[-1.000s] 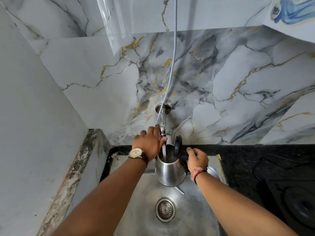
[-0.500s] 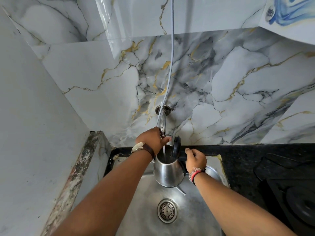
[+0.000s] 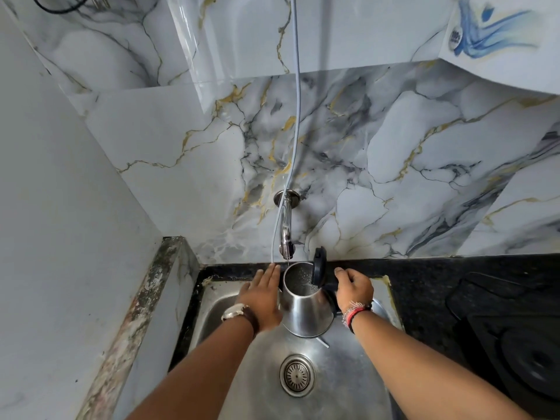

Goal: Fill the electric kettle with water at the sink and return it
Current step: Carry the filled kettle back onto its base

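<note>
A steel sink (image 3: pixel 212 310) set in a black table (image 3: pixel 424 277) holds the electric kettle (image 3: pixel 306 310) above its basin, directly under the wall tap (image 3: pixel 286 237), with the black lid (image 3: pixel 319 266) hinged upright. The right hand (image 3: pixel 353 287) is clamped on the kettle's handle at the right side. The left hand (image 3: pixel 262 298), fingers extended and together, lies flat against the kettle's left wall, grasping nothing.
</note>
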Available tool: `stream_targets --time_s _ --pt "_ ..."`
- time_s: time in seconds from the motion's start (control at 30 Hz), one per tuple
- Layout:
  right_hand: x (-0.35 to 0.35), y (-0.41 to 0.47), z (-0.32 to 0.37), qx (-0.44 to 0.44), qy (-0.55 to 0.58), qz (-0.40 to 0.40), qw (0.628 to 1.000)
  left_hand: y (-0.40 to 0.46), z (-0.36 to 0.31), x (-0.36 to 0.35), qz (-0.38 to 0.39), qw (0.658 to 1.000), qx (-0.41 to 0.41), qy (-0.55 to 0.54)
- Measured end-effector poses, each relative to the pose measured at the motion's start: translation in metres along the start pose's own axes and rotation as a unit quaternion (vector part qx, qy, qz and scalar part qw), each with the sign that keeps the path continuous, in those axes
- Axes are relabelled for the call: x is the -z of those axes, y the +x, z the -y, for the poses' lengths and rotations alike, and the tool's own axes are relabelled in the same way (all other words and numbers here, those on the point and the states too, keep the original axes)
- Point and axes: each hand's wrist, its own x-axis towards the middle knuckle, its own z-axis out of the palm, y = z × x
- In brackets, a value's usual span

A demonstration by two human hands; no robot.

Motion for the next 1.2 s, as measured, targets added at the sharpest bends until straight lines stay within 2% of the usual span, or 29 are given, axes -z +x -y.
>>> stream_targets --time_s 0.3,0.6,0.97,1.2 --pt "0.081 -0.024 0.006 0.005 0.026 -0.034 0.999 -0.027 -0.075 -0.021 -0.094 0.992 -0.043 0.076" --pt "0.227 -0.008 -0.020 0.006 0.009 -0.100 0.995 -0.032 -0.215 -0.045 -0.136 0.982 -0.111 0.063" --pt "0.429 0.065 -0.062 0.039 -0.003 -0.101 0.994 -0.013 -0.425 -0.087 -0.127 0.986 -0.104 0.040" --pt "0.484 0.107 -0.090 0.029 -0.012 -0.087 0.996 0.012 -0.493 -0.111 -0.122 0.987 -0.091 0.052"
